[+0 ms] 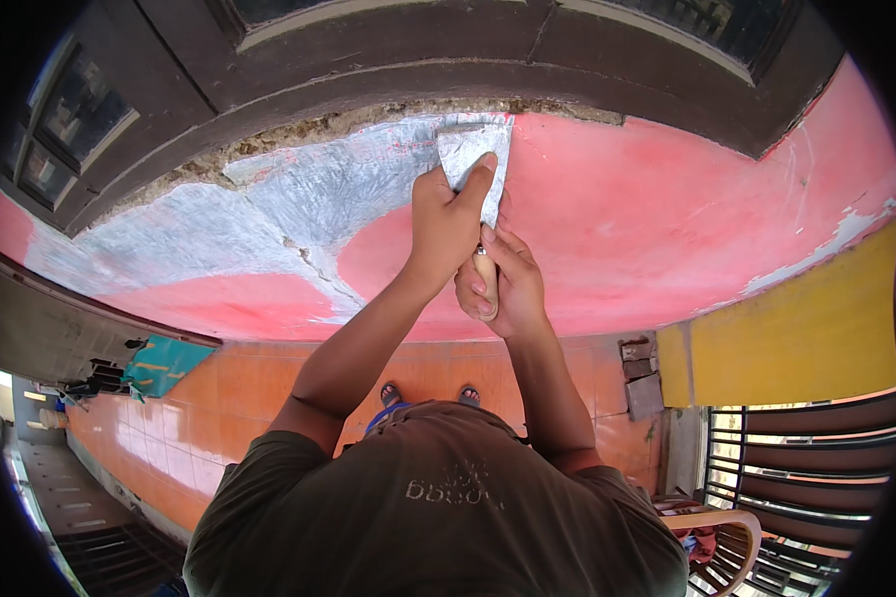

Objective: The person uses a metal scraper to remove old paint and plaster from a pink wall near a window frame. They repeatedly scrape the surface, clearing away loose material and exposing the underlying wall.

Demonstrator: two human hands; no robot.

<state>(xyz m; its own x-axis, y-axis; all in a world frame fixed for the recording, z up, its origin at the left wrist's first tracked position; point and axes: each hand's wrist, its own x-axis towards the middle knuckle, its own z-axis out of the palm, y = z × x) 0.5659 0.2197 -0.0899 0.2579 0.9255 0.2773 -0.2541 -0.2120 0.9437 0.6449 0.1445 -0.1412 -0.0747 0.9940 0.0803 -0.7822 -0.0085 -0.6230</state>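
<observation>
Both my hands are on one putty knife (469,144), its wide metal blade pointing up against the painted wall. My right hand (509,280) is closed around its wooden handle (486,276). My left hand (455,216) grips the blade, with the thumb lying flat on the metal. The blade's edge lies near the top of the wall, where bare grey-white plaster (358,172) meets pink paint (612,209). Left of the blade the plaster is exposed and cracked; to its right the pink paint remains.
A dark wooden window frame (448,78) runs above the wall over a crumbled mortar edge. Orange floor tiles (261,373) lie below, with broken blocks (644,395) beside the yellow wall (791,351). A wooden chair (750,533) stands lower right, a teal sheet (166,366) at left.
</observation>
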